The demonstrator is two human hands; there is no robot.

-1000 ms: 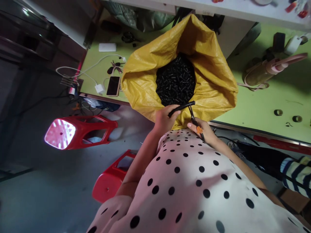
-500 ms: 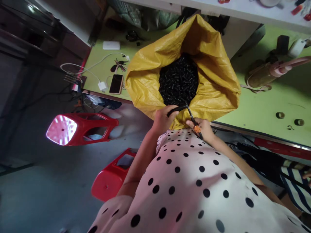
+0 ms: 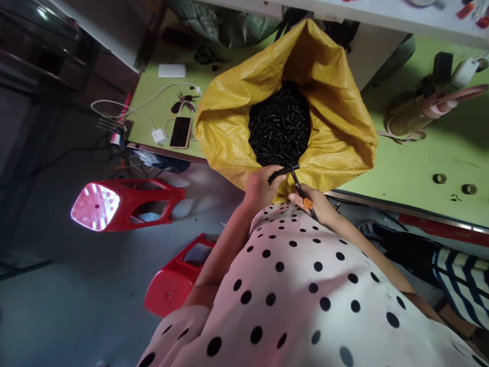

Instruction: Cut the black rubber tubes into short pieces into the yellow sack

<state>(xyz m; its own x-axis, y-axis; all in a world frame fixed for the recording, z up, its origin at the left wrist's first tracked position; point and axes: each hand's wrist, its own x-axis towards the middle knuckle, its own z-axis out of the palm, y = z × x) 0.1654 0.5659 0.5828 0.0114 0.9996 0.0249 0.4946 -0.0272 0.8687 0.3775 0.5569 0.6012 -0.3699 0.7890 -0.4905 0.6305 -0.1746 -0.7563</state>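
Note:
A big yellow woven sack [image 3: 229, 122] stands open on the green table, filled with several short black tube pieces [image 3: 278, 125]. Just in front of its near rim my left hand [image 3: 260, 188] grips a black ribbed tube [image 3: 282, 171] that points right. My right hand [image 3: 315, 204] holds small scissors [image 3: 298, 186] with an orange part at the handle, their blades at the tube's free end. Both hands sit close together above my spotted shirt.
On the green table [image 3: 420, 163] lie a phone [image 3: 180, 132], keys, a white charger with cable, a pink-handled bottle [image 3: 424, 109] and small rings. Two red plastic stools [image 3: 126, 204] stand on the floor at left. A person's striped sleeve [image 3: 458, 275] shows at right.
The tube sticking out of my left hand has become shorter, and the scissors have closed in on its end. Both hands stayed in place by the sack's rim.

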